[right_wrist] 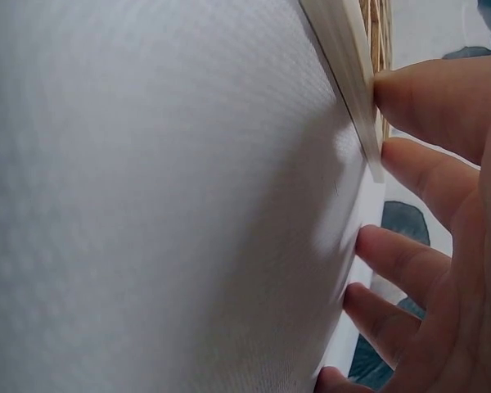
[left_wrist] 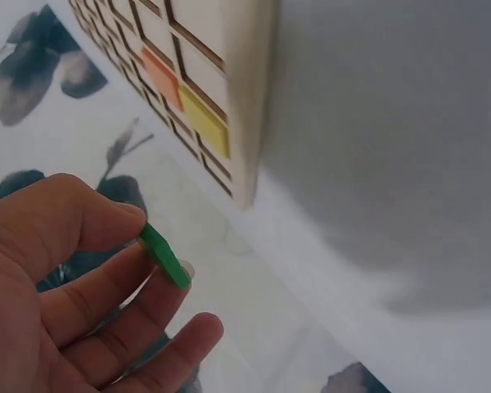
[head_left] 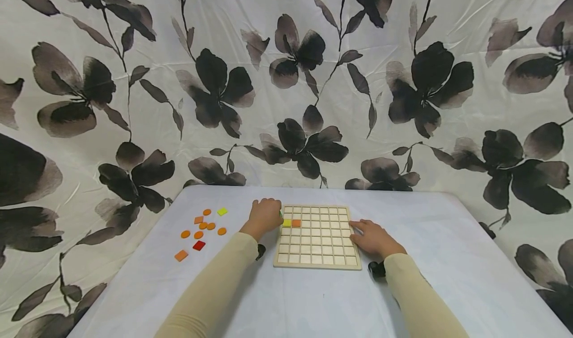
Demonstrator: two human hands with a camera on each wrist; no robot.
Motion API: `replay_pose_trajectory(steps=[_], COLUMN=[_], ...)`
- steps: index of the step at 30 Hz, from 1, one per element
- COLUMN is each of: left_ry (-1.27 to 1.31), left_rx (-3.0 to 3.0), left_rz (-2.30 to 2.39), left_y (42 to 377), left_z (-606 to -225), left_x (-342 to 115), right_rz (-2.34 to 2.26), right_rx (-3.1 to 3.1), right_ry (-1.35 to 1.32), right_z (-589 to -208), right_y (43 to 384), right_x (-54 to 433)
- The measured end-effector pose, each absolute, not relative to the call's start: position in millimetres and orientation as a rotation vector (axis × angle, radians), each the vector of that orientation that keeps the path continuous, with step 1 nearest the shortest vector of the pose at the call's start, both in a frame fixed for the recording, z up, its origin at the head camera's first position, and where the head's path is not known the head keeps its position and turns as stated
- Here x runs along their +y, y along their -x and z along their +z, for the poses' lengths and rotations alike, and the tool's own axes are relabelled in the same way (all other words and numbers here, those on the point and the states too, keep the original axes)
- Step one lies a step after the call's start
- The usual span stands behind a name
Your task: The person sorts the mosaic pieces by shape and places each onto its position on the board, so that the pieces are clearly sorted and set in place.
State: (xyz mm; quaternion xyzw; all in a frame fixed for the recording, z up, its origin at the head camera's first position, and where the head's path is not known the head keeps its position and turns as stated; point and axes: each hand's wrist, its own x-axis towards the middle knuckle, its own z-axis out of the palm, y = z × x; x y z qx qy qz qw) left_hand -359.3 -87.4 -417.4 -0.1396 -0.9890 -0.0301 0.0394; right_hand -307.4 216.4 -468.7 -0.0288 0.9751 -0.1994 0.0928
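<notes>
A green tile (left_wrist: 165, 257) is pinched between the thumb and fingers of my left hand (head_left: 266, 215), close by the upper left corner of a wooden grid board (head_left: 318, 262). In the board's leftmost column lies a yellow tile (head_left: 287, 222), and an orange tile (head_left: 296, 223) fills the cell beside it. My right hand (head_left: 375, 238) rests at the board's right edge, thumb and index fingertip against the rim, the other fingers spread toward the white tabletop in the right wrist view.
Left of the board, several orange discs (head_left: 185, 234) lie scattered on the white table (head_left: 322, 303). Among them are a yellow-green square (head_left: 222, 211), a red square (head_left: 199, 245) and orange squares (head_left: 181, 255). A floral cloth (head_left: 295, 104) hangs behind the table.
</notes>
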Motion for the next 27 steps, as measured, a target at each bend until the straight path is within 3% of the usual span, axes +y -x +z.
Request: replay_pose_trajectory(steps=[27], left_ry=[0.702], left_rx=[-3.076], left_rz=[-0.197], left_y=[355], left_z=[-425], left_x=[-41], right_rz=[-0.612], right_rx=[2.901], right_ry=[0.063], right_z=[-471], right_y=[308], right_x=[217])
